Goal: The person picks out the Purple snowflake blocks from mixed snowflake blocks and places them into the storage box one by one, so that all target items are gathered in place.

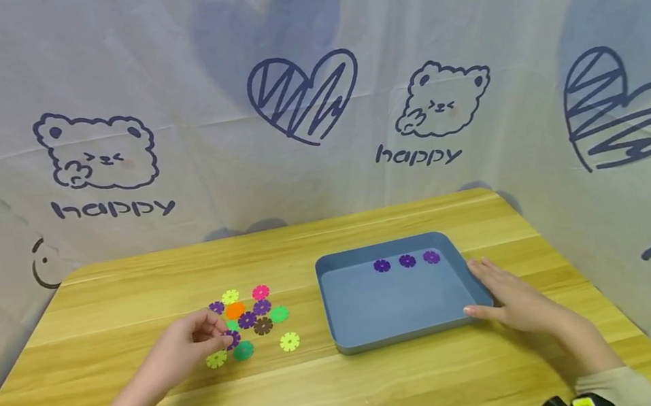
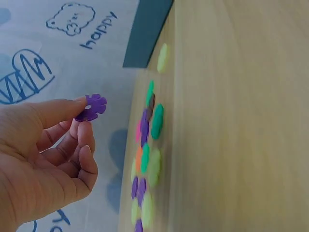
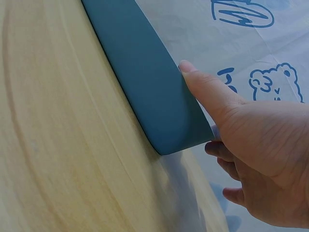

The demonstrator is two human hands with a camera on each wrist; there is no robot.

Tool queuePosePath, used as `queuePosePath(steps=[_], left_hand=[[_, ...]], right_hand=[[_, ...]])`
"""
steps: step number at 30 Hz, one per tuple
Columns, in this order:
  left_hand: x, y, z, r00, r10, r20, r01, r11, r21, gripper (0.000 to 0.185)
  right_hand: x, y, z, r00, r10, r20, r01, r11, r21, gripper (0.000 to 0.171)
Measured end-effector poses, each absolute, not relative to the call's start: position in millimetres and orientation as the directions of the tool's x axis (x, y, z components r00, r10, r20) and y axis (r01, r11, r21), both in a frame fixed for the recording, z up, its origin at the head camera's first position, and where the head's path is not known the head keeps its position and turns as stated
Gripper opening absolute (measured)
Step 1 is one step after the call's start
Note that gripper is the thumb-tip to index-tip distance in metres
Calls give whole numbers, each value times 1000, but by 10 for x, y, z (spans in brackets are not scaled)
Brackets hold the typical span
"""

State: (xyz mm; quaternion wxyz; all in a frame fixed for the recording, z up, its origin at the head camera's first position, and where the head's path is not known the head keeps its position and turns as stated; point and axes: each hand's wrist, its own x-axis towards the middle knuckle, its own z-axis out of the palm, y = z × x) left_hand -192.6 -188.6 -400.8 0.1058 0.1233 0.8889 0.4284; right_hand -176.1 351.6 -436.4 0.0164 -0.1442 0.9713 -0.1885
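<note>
Left of the tray: a loose pile of flower discs [image 1: 252, 317] lies flat on the table [image 1: 126, 284], in purple, orange, green, yellow, pink and brown.
Left hand [image 1: 187, 347]: at the near left edge of that pile, thumb and fingertips pinching one purple disc [image 2: 91, 107], lifted clear of the wood (plainest in the left wrist view).
Direction to the tray: the tray [image 1: 344, 341] lies to the right of the held disc, across a bare strip of table; the left hand is the nearer one to the pile.
Inside the tray: three purple discs [image 1: 406, 261] sit in a row along its far wall, the row running left to right.
Right of the tray: the right hand [image 1: 514, 301] rests against the tray's right rim, thumb laid along its near corner, fingers fairly straight, nothing pinched.
</note>
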Motion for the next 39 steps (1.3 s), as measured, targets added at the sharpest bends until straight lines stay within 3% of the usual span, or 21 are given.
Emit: queuePosePath(steps=[10, 22, 39], left_hand=[[-2084, -1444, -3924, -924, 363, -116, 49, 415, 908, 26], [-2387, -819, -3966, -907, 414, -76, 85, 356, 931, 17], [-2838, 32, -4147, -959, 248, -140, -90, 203, 975, 17]], right_hand=[[-1763, 3499, -4352, -957, -290, 23, -278, 886, -372, 91], [-1773, 3502, -4367, -955, -295, 26, -283, 885, -369, 91], [-1770, 3507, -4369, -958, -286, 11, -269, 886, -379, 93]])
